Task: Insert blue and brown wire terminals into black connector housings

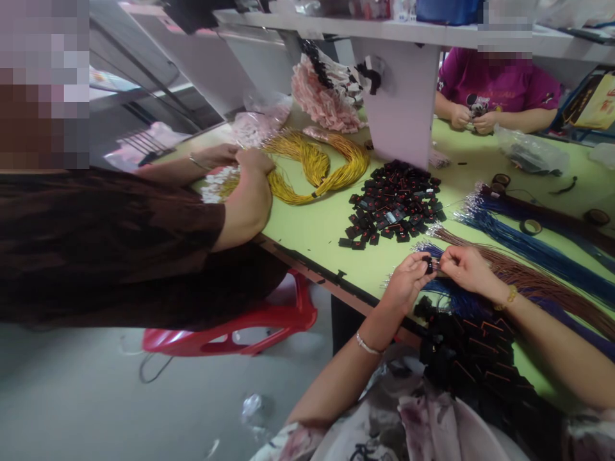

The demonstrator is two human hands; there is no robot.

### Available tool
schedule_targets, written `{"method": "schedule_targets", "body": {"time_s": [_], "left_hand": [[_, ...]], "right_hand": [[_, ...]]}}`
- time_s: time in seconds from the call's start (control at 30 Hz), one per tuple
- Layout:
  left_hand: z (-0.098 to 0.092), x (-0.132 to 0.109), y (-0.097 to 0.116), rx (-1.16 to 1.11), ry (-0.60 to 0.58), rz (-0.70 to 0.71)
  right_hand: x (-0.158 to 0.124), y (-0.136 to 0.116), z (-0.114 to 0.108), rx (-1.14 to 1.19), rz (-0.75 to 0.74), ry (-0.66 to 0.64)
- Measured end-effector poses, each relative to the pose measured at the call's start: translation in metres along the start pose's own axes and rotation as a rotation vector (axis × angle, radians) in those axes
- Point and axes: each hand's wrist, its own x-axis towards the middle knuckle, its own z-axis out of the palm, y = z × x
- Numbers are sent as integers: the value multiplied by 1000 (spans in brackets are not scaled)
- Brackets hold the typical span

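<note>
My left hand point(408, 282) is closed on a small black connector housing point(428, 264), held above the table's front edge. Right beside it, my right hand point(464, 267) pinches what look like thin wire ends at the housing; the fingertips cover most of them. Beyond my hands lies a heap of loose black connector housings point(396, 202). Bundles of brown wires point(523, 262) and blue wires point(509, 234) with metal terminals at their ends stretch off to the right. Below my wrists rests a pile of black connectors with wires point(471, 352).
To the left, a co-worker's hands point(252, 160) are at yellow wire bundles point(312, 169). Another person in a purple shirt point(500, 89) sits across the green table point(307, 230). A red stool point(230, 330) stands on the floor. Tape rolls point(531, 226) lie at right; a shelf point(336, 25) overhangs the table.
</note>
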Motion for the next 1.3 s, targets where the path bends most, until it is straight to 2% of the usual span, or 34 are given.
{"method": "schedule_targets", "body": {"time_s": [0.27, 0.43, 0.63, 0.8, 1.0, 1.1, 1.23, 1.3], "left_hand": [[1, -1, 0, 56, 44, 23], [3, -1, 3, 150, 77, 90], [4, -2, 8, 134, 58, 49], [3, -3, 8, 133, 72, 35], [4, -4, 3, 244, 92, 109], [4, -4, 1, 281, 111, 161], [2, -3, 1, 136, 96, 3], [2, -3, 0, 101, 94, -25]], "right_hand": [[-1, -1, 1, -4, -12, 10], [-2, -3, 4, 4, -78, 1], [-2, -8, 4, -54, 5, 26], [-2, -14, 3, -174, 17, 56], [-2, -14, 7, -172, 32, 83], [-2, -9, 9, -112, -24, 70], [-4, -1, 9, -115, -208, 59], [-4, 1, 9, -153, -256, 59]]}}
